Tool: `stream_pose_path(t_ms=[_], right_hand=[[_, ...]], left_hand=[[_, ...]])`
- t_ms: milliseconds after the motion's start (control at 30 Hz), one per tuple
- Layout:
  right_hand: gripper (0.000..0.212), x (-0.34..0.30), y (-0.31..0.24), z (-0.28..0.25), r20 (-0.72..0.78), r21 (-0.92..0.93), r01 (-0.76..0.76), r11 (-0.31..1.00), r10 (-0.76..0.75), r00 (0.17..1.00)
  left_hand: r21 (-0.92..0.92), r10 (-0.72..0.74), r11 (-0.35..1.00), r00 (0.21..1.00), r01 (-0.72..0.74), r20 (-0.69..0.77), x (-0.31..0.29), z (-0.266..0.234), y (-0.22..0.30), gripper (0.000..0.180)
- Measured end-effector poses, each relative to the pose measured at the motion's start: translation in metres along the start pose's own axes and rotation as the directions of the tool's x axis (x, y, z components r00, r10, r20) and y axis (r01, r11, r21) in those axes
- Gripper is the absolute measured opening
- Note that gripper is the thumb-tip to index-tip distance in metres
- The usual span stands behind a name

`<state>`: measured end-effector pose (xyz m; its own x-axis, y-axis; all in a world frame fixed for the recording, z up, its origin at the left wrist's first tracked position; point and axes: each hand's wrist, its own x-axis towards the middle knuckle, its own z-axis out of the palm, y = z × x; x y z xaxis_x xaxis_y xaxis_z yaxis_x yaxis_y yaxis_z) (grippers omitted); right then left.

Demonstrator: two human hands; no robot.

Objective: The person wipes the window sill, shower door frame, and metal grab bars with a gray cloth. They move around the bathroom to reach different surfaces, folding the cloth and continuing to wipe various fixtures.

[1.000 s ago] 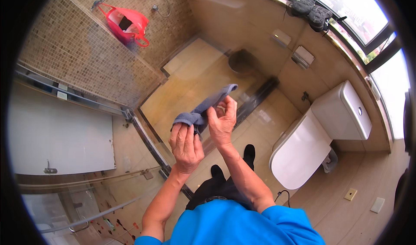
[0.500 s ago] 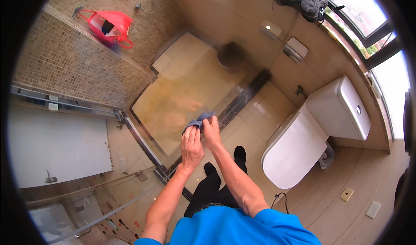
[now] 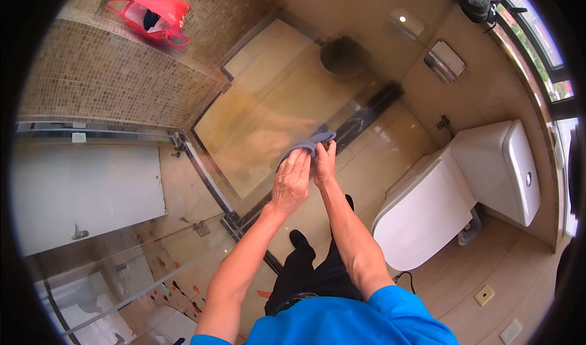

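Note:
A grey-blue cloth (image 3: pixel 307 145) lies against a clear glass shower panel (image 3: pixel 247 134) in front of me. My left hand (image 3: pixel 290 183) presses on the cloth's left part, with fingers stretched forward over it. My right hand (image 3: pixel 324 165) pinches the cloth's right end between thumb and fingers. Both hands are close together, side by side. A faint reflection of my arms shows in the glass beyond the cloth. Some of the cloth is hidden behind my fingers.
To the right stands a white toilet (image 3: pixel 421 214) with its lid down. A dark bin (image 3: pixel 343 57) stands behind the glass. A red bag (image 3: pixel 155 18) hangs on the mosaic wall. Dark shoes (image 3: pixel 479 2) sit on the window ledge. A white door (image 3: pixel 85 192) is at left.
Both hands and the cloth have moved up and to the right in the picture. The cloth looks more spread out. The view itself has shifted a little.

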<state>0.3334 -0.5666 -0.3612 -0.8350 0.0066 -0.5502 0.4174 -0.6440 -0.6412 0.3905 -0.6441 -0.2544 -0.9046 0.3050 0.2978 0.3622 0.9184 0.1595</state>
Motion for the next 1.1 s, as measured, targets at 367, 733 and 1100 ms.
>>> stream_pose_path(t_ms=[367,733,1100], right_hand=[[0.033,-0.093,0.086,0.033,0.088,0.303,-0.292,0.907,0.279,0.956],[0.038,-0.174,-0.034,0.118,0.249,-0.199,0.701,0.685,-0.656,0.712],[0.033,-0.065,0.067,0.025,0.059,-0.4,0.303,0.865,-0.306,0.95]], left_hand=[[-0.031,-0.089,0.995,0.995,0.091,0.039,-0.105,-0.044,-0.03,0.042],[0.05,0.021,0.999,0.872,0.004,-0.488,-0.066,-0.164,-0.016,0.046],[-0.016,-0.023,1.0,1.0,0.022,-0.017,-0.091,-0.051,-0.028,0.046]])
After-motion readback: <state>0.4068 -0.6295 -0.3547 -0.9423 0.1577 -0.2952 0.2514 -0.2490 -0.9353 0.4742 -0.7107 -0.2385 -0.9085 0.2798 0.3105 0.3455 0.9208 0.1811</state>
